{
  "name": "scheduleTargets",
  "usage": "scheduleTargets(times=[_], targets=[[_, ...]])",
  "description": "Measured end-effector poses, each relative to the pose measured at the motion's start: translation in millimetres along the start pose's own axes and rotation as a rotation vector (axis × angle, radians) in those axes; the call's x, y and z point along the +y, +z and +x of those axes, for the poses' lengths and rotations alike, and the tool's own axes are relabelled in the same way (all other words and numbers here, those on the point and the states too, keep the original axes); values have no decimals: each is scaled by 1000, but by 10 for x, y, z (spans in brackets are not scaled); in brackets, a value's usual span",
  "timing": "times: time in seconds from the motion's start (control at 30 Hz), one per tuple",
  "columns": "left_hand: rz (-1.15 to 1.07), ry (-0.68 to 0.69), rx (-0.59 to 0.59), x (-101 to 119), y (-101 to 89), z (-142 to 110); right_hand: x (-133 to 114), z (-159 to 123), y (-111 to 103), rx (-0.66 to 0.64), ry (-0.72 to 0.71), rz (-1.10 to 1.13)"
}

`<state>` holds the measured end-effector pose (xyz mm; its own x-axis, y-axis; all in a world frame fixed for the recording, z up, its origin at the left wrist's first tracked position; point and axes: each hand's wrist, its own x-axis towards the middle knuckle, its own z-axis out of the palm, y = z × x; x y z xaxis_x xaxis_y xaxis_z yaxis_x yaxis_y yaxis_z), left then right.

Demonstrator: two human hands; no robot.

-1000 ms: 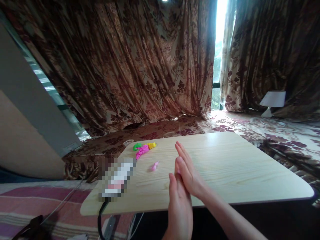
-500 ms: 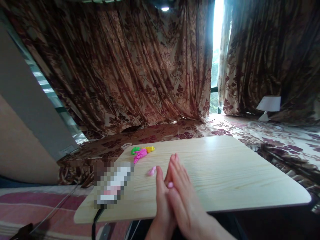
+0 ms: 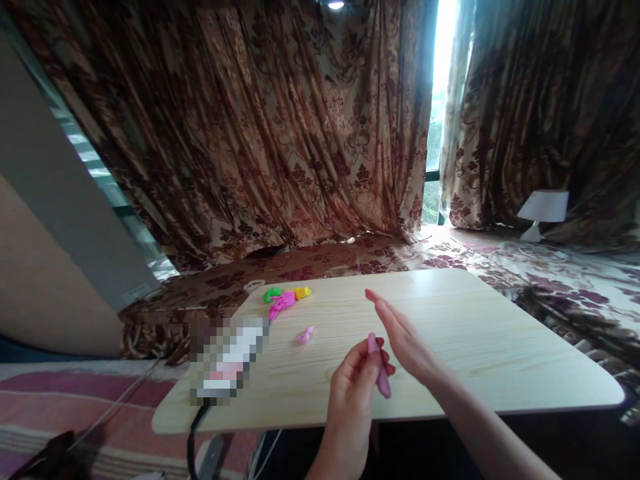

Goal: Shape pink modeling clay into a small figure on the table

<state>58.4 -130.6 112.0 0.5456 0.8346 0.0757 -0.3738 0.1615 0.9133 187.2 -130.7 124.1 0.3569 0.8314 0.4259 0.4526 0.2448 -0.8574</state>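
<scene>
Between the thumb and fingers of my left hand (image 3: 354,380) is a light purple-pink roll of modelling clay (image 3: 381,373), slim and tilted, its ends sticking out above and below the grip. My right hand (image 3: 403,333) is just beyond it to the right, held edge-on with fingers stretched out and nothing in it. A smaller pale pink clay piece (image 3: 306,335) lies on the table left of my hands. Farther back, bright pink (image 3: 283,303), green (image 3: 273,295) and yellow (image 3: 301,293) lumps rest against each other.
The light wooden table (image 3: 450,373) has rounded corners. On its left side sits a blurred-out white object (image 3: 235,360) with a black cable (image 3: 193,440) running off the front edge. Behind are patterned curtains (image 3: 300,133) and a white lamp (image 3: 543,207) on a ledge.
My palms were pressed together around the clay, with only a bit showing. Now they are apart: the left hand pinches the long roll and the right has moved off to the right.
</scene>
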Motion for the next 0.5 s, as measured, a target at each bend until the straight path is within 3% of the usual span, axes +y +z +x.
scheduleTargets(times=[0.07, 0.23, 0.33, 0.5], targets=[[3, -54, -62, 78, -28, -7, -229, 21, -138, -148, 65, 37], [-107, -172, -250, 65, -50, -62, -712, 151, -341, -537, -71, -15], [-87, -158, -303, 14, -69, -73, -819, 137, -276, -628, -142, -94], [-12, -89, -252, 12, -134, -66, -779, 33, -121, -654, -263, -209]])
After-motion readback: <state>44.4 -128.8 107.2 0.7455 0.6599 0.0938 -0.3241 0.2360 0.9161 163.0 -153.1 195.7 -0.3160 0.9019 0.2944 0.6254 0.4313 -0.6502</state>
